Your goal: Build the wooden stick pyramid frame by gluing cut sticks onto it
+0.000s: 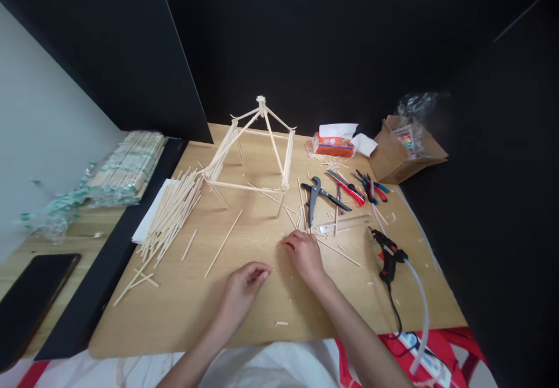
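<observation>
My left hand (245, 286) is just above the near middle of the table, its fingers curled in and the thumb pressed close to them. Anything between those fingertips is too small or hidden to make out. To its right, my right hand (303, 255) reaches down to the tabletop with bent fingers drawn together; what they pinch, if anything, is hidden. Beyond both hands stands a frame of thin wooden sticks (273, 150), with upright legs and a peaked top. A loose wooden stick (223, 243) lies left of my hands, and a short stick piece (282, 323) lies in front of them.
Loose sticks (172, 213) are heaped at left, near packaged sticks (126, 163) and a phone (32, 300). On the right lie a cutter (313, 200), a utility knife (349, 190), pliers (375, 189), a ruler (345, 224) and a corded glue gun (388, 254). A cardboard box (388, 155) stands behind.
</observation>
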`<act>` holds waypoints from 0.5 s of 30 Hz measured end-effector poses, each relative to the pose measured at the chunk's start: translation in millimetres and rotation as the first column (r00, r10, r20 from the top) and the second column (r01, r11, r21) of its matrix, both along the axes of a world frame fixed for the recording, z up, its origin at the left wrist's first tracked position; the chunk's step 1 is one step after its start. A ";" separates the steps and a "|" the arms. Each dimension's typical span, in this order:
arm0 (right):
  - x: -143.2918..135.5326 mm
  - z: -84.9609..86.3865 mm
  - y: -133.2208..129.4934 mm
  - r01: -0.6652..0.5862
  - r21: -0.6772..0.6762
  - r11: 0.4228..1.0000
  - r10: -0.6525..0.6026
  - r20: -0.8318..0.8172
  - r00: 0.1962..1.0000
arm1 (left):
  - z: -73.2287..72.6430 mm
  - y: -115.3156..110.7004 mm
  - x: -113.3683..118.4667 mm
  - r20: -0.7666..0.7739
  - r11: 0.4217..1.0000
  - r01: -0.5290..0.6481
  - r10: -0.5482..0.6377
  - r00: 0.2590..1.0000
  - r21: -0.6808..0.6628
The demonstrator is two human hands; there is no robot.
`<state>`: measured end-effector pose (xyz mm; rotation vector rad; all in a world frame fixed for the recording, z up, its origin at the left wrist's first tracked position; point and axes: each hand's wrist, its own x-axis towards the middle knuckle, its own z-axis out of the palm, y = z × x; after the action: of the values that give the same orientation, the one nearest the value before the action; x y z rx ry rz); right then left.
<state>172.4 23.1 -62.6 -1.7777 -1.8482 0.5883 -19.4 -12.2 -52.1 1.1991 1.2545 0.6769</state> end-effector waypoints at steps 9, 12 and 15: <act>12.2 30.5 -42.2 0.191 -0.055 0.980 -0.197 -0.400 0.895 | 8.7 0.1 37.5 0.134 0.992 -0.062 0.076 0.988 -0.106; 4.4 34.3 -62.2 0.205 -0.081 0.975 -0.218 -0.482 0.848 | 13.6 0.6 49.2 0.215 0.988 -0.040 0.072 0.974 -0.147; -0.9 31.9 -73.6 0.229 -0.096 0.969 -0.244 -0.542 0.804 | 14.9 -0.4 52.6 0.295 0.980 0.009 0.051 0.954 -0.199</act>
<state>171.5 -50.5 -30.7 -1.5963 -1.2070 0.9144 33.3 -12.6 -37.2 0.8824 1.0533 0.7021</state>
